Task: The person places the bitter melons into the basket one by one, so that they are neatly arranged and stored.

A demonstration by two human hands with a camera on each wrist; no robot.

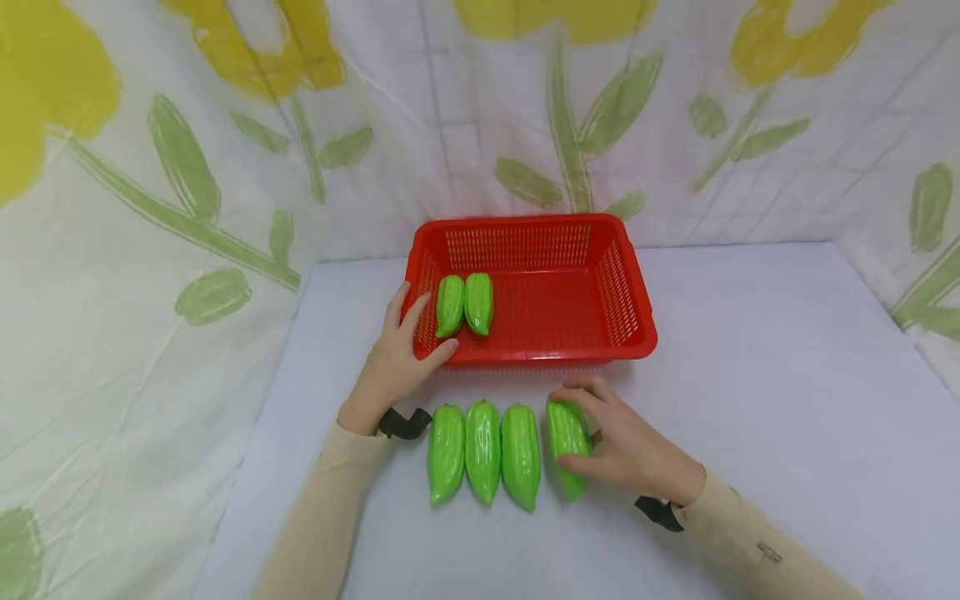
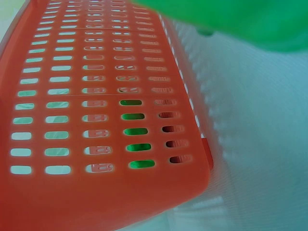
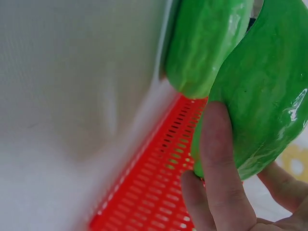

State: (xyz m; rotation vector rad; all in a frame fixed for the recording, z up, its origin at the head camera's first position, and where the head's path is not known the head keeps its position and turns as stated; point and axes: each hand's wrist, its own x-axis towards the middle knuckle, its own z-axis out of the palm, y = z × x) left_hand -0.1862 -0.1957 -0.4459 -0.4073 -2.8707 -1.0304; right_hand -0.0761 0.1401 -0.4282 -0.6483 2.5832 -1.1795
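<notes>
My right hand grips a glossy green ridged gourd, tapered at one end, with thumb and fingers on its opposite sides. In the right wrist view the same gourd fills the upper right. To its left, three similar gourds lie side by side on the white table. My left hand is at the near left corner of a red plastic basket, fingers spread along the rim and thumb over the front edge. Inside the basket, two more gourds lie together at the left end.
The basket's slotted wall fills much of the left wrist view. White cloth with yellow flowers and green leaves hangs behind the table. A black strap is on the left wrist, another strap on the right.
</notes>
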